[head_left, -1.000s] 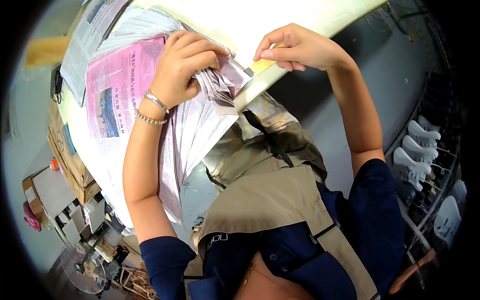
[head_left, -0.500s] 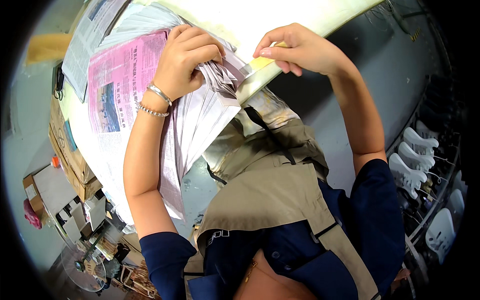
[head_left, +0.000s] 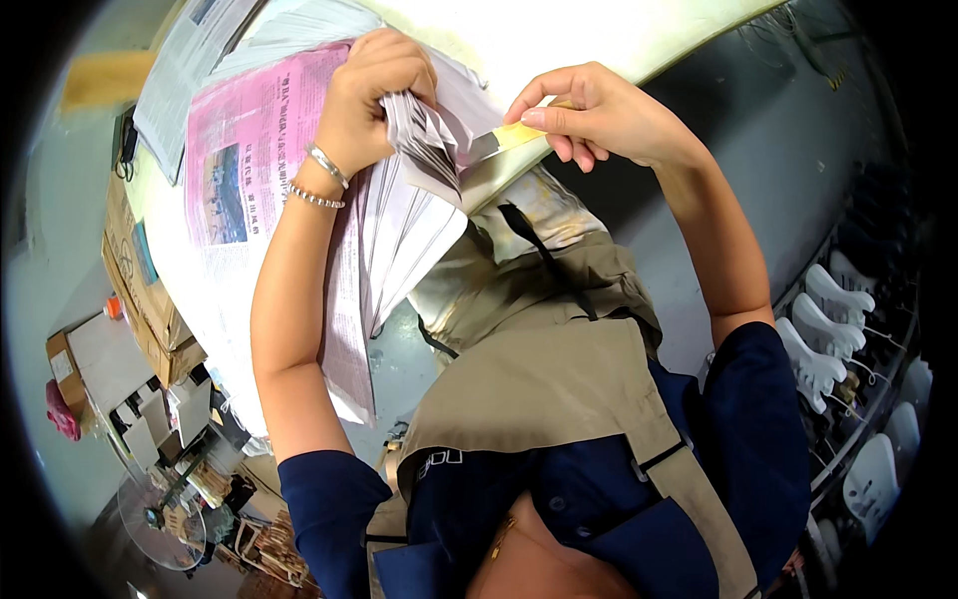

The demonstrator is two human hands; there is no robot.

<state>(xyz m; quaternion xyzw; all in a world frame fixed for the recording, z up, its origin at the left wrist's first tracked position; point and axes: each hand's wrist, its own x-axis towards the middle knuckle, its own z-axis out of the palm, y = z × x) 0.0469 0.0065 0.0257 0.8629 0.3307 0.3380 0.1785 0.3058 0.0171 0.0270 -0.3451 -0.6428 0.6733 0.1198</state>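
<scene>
My left hand (head_left: 374,95) grips a bunched stack of newspaper sheets (head_left: 399,215) at the edge of a pale table (head_left: 559,40); the sheets hang down over the edge toward my apron. Two bracelets circle that wrist. My right hand (head_left: 599,115) pinches a thin yellow-handled blade tool (head_left: 504,138) whose tip touches the crumpled papers just right of my left fingers. A pink-printed newspaper (head_left: 244,150) lies flat on the table beside my left forearm.
More newspapers (head_left: 185,60) are stacked at the table's far left. Cardboard boxes (head_left: 140,299) and cluttered shelves stand below on the left. White foot-shaped forms (head_left: 828,329) hang on a rack at the right. Grey floor (head_left: 758,130) lies beyond my right arm.
My left hand has bunched the sheets tighter and lifted them slightly. My right hand has shifted a little left, bringing the yellow tool's tip against the papers.
</scene>
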